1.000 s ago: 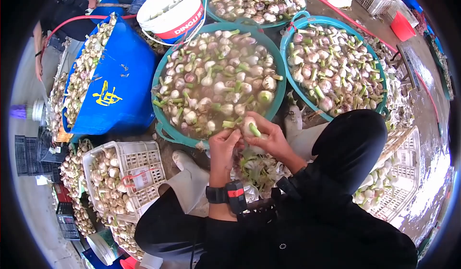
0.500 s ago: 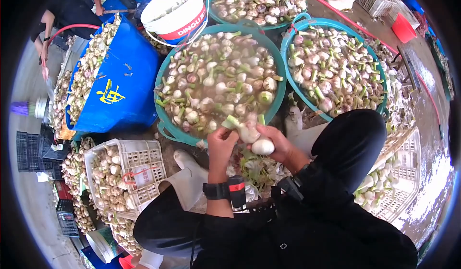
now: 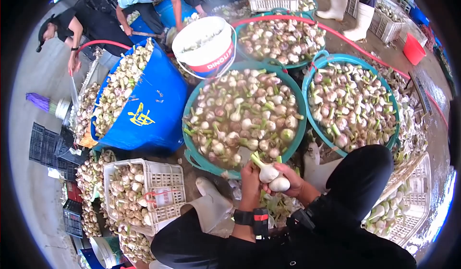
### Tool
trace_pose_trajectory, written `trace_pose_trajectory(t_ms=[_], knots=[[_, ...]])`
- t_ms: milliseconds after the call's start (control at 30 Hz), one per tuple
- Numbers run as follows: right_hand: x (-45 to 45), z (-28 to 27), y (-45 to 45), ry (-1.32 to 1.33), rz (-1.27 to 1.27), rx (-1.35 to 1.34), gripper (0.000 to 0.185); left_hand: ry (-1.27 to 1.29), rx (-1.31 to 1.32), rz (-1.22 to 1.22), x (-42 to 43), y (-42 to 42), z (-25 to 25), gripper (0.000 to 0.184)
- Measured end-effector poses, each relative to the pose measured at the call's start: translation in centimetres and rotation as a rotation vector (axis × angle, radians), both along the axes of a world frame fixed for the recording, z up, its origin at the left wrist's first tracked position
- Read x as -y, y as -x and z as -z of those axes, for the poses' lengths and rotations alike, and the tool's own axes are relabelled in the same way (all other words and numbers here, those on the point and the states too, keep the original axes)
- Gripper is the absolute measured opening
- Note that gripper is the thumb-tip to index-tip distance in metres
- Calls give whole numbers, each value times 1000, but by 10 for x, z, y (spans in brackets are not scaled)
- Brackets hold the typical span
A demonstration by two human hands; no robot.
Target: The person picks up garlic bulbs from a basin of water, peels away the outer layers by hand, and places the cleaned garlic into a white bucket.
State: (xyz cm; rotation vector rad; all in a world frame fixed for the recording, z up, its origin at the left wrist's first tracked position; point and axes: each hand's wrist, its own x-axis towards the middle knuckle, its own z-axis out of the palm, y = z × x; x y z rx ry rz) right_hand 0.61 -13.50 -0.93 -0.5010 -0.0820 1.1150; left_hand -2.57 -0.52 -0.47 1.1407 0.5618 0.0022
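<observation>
Just in front of the near edge of the middle green tub, my two hands hold a pair of garlic bulbs close together. My left hand is closed on a garlic bulb with a cut green stem pointing up and left. Fingers of my right hand wrap round a second, whiter garlic bulb, lower and to the right. The two bulbs appear to touch. Inside the middle tub, many stemmed garlic bulbs sit in murky water. Some of my fingertips are hidden behind the bulbs.
Another green tub of garlic stands to the right. A white bucket sits behind the middle tub; a blue bin leans left. White crates flank my legs. A red hose crosses behind. Two people work at far left.
My view has tilted up, so the surroundings sit lower and further right, and more of the people shows. Both hands still hold the garlic bulbs.
</observation>
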Motion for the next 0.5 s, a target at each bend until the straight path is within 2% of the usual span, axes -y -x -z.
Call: trace_pose_trajectory(t_ms=[33,100,167,233,300,367,400,467,500], knots=[[0,-3,-2,-24,-29,-97,55,-46,-8,-25,-4,1,11,15],[-1,-4,-3,-7,-31,-137,50,-89,-5,-49,-6,-4,16,14],[-3,-3,7,530,199,137,40,-1156,232,-172,-6,-1,21,12],[-10,-5,13,612,410,310,37,-1289,192,-157,6,1,4,13],[-4,3,12,517,389,375,37,-1308,252,-175,-1,-1,2,15],[2,3,6,349,171,367,34,-901,79,-178,-14,-6,-15,20],[4,-3,3,290,115,317,32,-895,59,-161,-18,-3,-12,20],[5,-8,-1,217,89,242,43,-707,142,-87,-25,-6,-6,28],[6,-9,-1,172,89,202,48,-705,135,-89,-26,-5,-4,28]])
